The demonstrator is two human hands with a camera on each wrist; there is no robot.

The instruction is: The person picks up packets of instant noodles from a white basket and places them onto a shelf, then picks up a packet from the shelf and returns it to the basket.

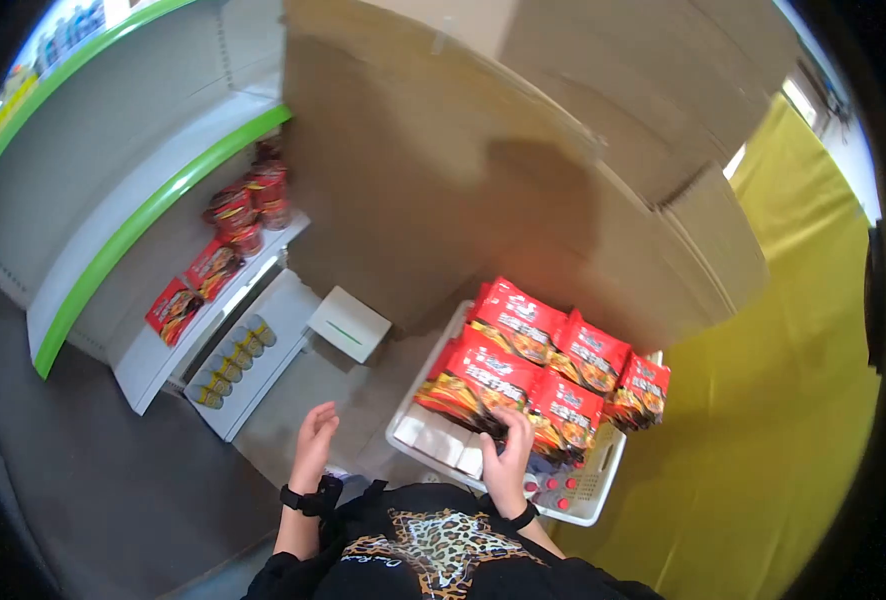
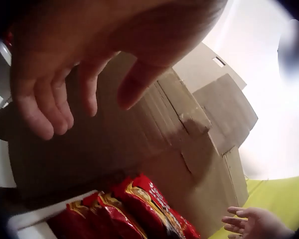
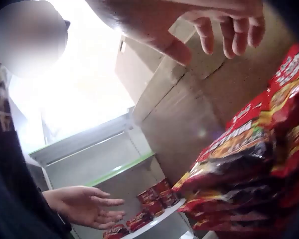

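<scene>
Red instant noodle packets (image 1: 493,372) lie piled in a white plastic basket (image 1: 603,480). My right hand (image 1: 508,462) is over the basket's near side, its fingertips overlapping the front packets in the head view. In the right wrist view that hand (image 3: 209,30) has relaxed fingers, holds nothing, and is above and beside the packets (image 3: 239,164). To the left of the basket, my left hand (image 1: 313,445) is in the air with its fingers loosely bent and nothing in them. The left wrist view shows the same hand (image 2: 89,64) against the cardboard.
A shelf unit with a green-edged shelf (image 1: 153,210) stands at left. Its lower shelf holds red noodle packets (image 1: 175,310) and red tubs (image 1: 248,205); yellowish cans (image 1: 228,365) stand below. A white box (image 1: 351,322) is on the floor. Cardboard (image 1: 393,150) walls the back; yellow cloth (image 1: 763,420) hangs at right. Red-capped bottles (image 1: 553,485) fill the basket's corner.
</scene>
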